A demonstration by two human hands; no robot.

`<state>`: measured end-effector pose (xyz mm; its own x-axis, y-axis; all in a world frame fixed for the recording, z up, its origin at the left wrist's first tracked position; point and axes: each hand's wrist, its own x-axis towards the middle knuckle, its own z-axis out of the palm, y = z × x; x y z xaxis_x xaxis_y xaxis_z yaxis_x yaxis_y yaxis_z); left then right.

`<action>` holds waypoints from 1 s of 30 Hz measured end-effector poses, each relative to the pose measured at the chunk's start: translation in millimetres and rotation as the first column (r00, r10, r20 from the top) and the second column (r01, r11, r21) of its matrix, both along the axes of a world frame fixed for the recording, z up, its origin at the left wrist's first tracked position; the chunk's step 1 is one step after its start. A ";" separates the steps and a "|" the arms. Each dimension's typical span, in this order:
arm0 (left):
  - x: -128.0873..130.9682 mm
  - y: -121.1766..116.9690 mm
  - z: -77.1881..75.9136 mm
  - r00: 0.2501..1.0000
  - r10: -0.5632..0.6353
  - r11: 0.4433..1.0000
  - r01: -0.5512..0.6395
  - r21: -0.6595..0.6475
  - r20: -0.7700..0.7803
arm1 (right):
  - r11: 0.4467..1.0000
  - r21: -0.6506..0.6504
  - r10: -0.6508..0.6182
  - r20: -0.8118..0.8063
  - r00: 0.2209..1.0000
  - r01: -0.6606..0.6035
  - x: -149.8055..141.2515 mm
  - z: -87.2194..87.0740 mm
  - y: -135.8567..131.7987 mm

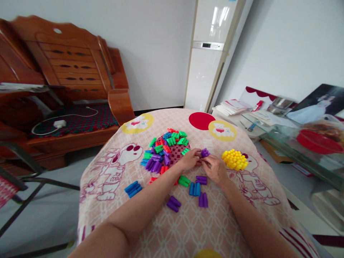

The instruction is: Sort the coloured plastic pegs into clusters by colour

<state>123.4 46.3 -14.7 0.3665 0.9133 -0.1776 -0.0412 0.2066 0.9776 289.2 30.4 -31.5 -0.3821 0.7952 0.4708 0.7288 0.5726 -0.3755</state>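
Note:
A small bundle of purple plastic tube-like pieces point(205, 152) stands between my two hands. My left hand point(191, 159) is closed, its fingertips against the near left side of this bundle. From the right, my right hand point(215, 170) pinches at its lower edge; the exact grip is partly hidden by the fingers. Just beyond my right hand stands a bundle of yellow pieces point(234, 159). Nearer to me lie joined purple pieces point(203, 200), blue pieces point(195, 189) and green pieces point(184, 181). Left of my left hand is a mixed heap of coloured pieces point(157, 157).
A patterned cloth point(161, 229) covers the round table. To the right, a glass shelf point(282, 139) carries a red bowl point(319, 141) and papers. A wooden chair point(72, 79) stands at the left, and a tall white air conditioner point(204, 68) is against the back wall.

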 end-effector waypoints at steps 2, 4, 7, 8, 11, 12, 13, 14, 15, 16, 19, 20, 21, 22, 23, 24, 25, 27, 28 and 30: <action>-0.2 -0.5 1.4 1.000 -0.022 1.000 0.021 0.004 0.020 | 1.000 0.005 0.002 -0.010 1.000 -0.002 1.8 -2.2 2.7; -0.4 -0.6 2.0 0.999 -0.032 0.999 0.032 0.013 0.020 | 1.000 0.006 -0.007 -0.010 1.000 0.007 2.7 -3.1 4.3; -0.2 0.2 1.5 1.000 -0.024 1.000 0.024 0.020 -0.001 | 1.000 0.007 -0.022 -0.011 1.000 0.022 2.6 -2.6 5.4; 0.2 0.7 0.9 1.000 -0.025 0.999 0.025 0.021 -0.004 | 1.000 0.007 -0.025 -0.014 1.000 0.025 2.3 -2.1 5.7; 2.1 2.2 -2.4 0.999 -0.037 0.998 0.037 0.042 -0.003 | 1.000 -0.002 -0.027 -0.024 0.999 0.027 1.7 -0.8 6.0; 2.6 2.6 -3.6 0.999 -0.044 0.997 0.044 0.058 -0.004 | 1.000 -0.004 -0.024 -0.027 0.999 0.024 1.7 -0.4 6.1; 2.7 3.0 -4.5 0.999 -0.048 0.996 0.049 0.080 -0.014 | 1.000 -0.003 -0.021 -0.032 0.999 0.021 1.8 -0.2 6.1; 2.0 3.5 -4.8 0.998 -0.045 0.992 0.049 0.113 -0.045 | 1.000 -0.001 -0.018 -0.036 0.999 0.018 2.1 -0.2 6.0; 0.2 3.9 -3.9 0.994 -0.033 0.986 0.049 0.162 -0.104 | 1.000 0.004 -0.016 -0.040 0.999 0.016 2.6 -0.4 6.0; -3.2 4.5 -1.5 0.982 -0.009 0.972 0.053 0.231 -0.189 | 1.000 0.010 -0.015 -0.043 0.999 0.016 3.2 -0.8 6.0; -24.9 6.2 16.9 0.843 0.138 0.871 0.147 0.469 -0.520 | 1.000 0.028 -0.008 -0.046 0.999 0.009 5.6 -3.2 6.5; -36.1 6.4 26.5 0.768 0.187 0.831 0.209 0.516 -0.612 | 0.999 0.033 -0.003 -0.046 0.999 0.005 6.4 -4.2 6.8; -48.8 6.3 37.1 0.675 0.227 0.806 0.274 0.524 -0.702 | 0.999 0.037 -0.001 -0.047 0.999 0.003 6.9 -5.2 7.0; -62.4 5.7 48.1 0.589 0.270 0.789 0.318 0.526 -0.762 | 0.999 0.039 -0.001 -0.049 0.999 0.003 7.3 -6.1 7.3; -76.2 4.8 58.6 0.522 0.290 0.791 0.341 0.508 -0.802 | 0.999 0.039 -0.003 -0.052 0.999 0.005 7.5 -6.8 7.5; -89.5 3.5 67.9 0.476 0.302 0.805 0.336 0.488 -0.826 | 0.999 0.038 -0.006 -0.055 0.998 0.008 7.6 -7.3 7.6; -101.4 2.0 75.5 0.436 0.328 0.820 0.308 0.482 -0.838 | 0.999 0.036 -0.009 -0.057 0.998 0.011 7.5 -7.7 7.7; -118.8 -1.0 83.7 0.359 0.281 0.859 0.320 0.400 -0.890 | 0.999 0.033 -0.013 -0.056 0.998 0.015 7.4 -8.0 7.7; -123.5 -2.2 84.2 0.329 0.227 0.879 0.335 0.338 -0.917 | 0.999 0.033 -0.014 -0.052 0.999 0.016 7.3 -8.0 7.8; -124.9 -3.9 79.7 0.276 0.132 0.901 0.367 0.231 -0.952 | 0.999 0.033 -0.019 -0.045 0.999 0.020 7.4 -7.8 7.7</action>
